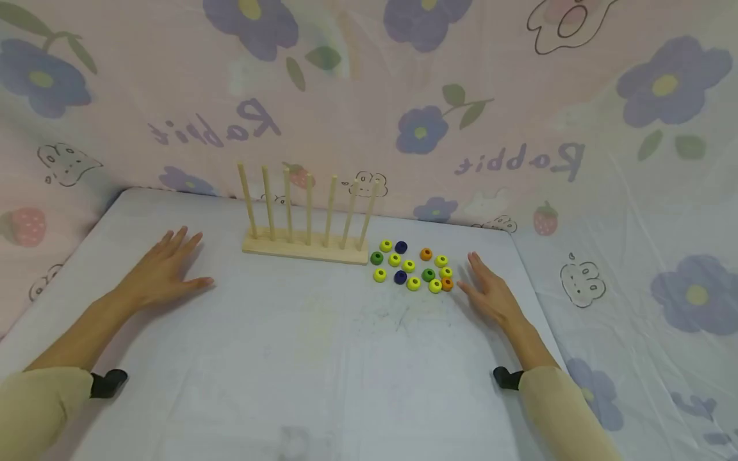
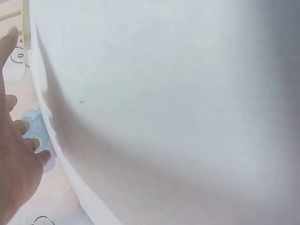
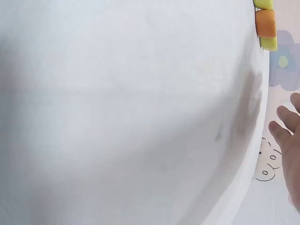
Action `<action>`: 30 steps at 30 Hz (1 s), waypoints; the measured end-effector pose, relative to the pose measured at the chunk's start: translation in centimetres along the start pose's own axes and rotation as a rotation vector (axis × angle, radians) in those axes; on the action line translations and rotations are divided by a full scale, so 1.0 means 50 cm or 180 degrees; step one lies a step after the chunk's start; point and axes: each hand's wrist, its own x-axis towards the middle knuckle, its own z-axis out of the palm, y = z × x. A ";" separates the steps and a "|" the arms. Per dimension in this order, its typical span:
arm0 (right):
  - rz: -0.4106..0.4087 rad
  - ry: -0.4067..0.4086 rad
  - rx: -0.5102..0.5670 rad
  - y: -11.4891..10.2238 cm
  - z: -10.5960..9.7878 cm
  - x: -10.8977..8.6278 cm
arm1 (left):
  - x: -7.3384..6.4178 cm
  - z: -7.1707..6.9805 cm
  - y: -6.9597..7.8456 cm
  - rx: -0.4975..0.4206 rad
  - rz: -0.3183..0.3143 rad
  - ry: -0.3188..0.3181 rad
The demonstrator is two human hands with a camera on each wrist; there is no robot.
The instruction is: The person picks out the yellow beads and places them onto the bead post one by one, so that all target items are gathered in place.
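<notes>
A wooden peg rack [image 1: 305, 248] with a row of several upright rods stands toward the back of the white table. To its right lies a loose group of round beads with holes: yellow [image 1: 409, 266], green [image 1: 428, 274], orange [image 1: 426, 254] and dark blue [image 1: 400, 277]. My left hand [image 1: 164, 269] is spread left of the rack, fingers straight and holding nothing. Just right of the beads, my right hand [image 1: 490, 291] is extended, its thumb close to an orange bead [image 1: 446, 283]. In the right wrist view, an orange bead [image 3: 266, 23] shows at the top right corner.
A white cloth covers the table [image 1: 277, 371]. Behind it and along the sides hangs a printed curtain [image 1: 346, 89] with flowers and rabbits, close behind the rack. Black wrist straps [image 1: 108, 384] show at both sleeve cuffs.
</notes>
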 end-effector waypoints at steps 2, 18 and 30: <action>0.0017 0.0002 0.0076 -0.004 -0.001 0.004 | 0.008 -0.001 0.001 -0.0048 0.0014 -0.0005; 0.0201 0.0237 0.0803 -0.017 0.012 0.026 | 0.059 0.009 0.017 -0.0731 0.0001 -0.0092; 0.0307 0.0373 0.1206 -0.029 0.017 0.051 | 0.085 0.005 0.044 -0.1365 -0.0202 0.0042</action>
